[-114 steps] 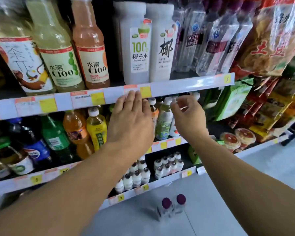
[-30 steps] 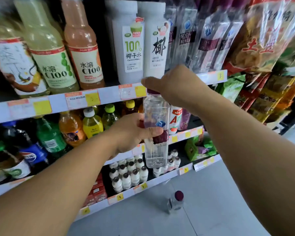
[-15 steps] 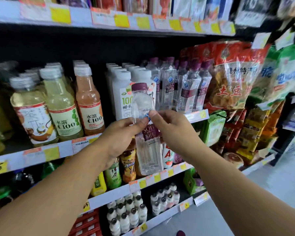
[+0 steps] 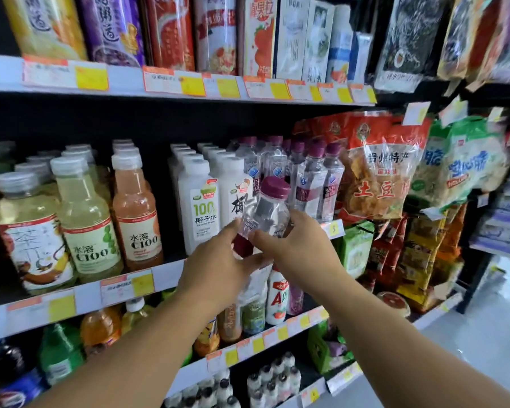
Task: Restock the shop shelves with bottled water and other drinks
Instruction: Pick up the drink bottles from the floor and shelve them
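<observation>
white coconut-water bottles point(image 4: 202, 198) behind held bottle point(image 4: 265, 214)

A single head-worn wide-angle view is provided, directed forward and slightly downward at the shop shelving point(image 4: 189, 269) from close range. The shelf tiers are seen bowed by lens distortion. Both forearms are seen entering from the lower edge. No second view is supplied, so no overlap is recorded
</observation>
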### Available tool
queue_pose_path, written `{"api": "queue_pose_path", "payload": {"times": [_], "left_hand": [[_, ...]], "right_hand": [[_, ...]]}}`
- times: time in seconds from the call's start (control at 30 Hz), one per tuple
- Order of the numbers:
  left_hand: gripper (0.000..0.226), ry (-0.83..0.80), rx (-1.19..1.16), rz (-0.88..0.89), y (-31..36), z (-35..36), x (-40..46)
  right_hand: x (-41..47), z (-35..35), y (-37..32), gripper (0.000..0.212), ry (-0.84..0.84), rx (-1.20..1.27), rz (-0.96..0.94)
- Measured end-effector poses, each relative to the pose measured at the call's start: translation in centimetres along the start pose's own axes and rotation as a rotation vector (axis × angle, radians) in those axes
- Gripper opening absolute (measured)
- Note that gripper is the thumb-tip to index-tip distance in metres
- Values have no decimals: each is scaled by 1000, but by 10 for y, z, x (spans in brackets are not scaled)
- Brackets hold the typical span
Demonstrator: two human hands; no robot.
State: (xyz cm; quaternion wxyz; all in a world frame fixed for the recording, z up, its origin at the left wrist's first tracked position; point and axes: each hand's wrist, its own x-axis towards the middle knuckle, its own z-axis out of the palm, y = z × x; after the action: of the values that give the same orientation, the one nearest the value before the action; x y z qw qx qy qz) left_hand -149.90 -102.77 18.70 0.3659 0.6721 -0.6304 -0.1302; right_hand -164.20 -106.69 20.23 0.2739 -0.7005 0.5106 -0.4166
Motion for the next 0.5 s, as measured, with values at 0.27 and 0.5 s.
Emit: {"api": "queue_pose_path", "payload": {"times": [0.27, 0.5], "left_hand": [[66, -259, 1016, 26, -24, 20, 7], [31, -317, 988, -8, -3, 10, 31]], "right_hand": [[41, -21, 6, 37, 122, -83, 14], [77, -12, -5, 62, 226, -49, -22]]}}
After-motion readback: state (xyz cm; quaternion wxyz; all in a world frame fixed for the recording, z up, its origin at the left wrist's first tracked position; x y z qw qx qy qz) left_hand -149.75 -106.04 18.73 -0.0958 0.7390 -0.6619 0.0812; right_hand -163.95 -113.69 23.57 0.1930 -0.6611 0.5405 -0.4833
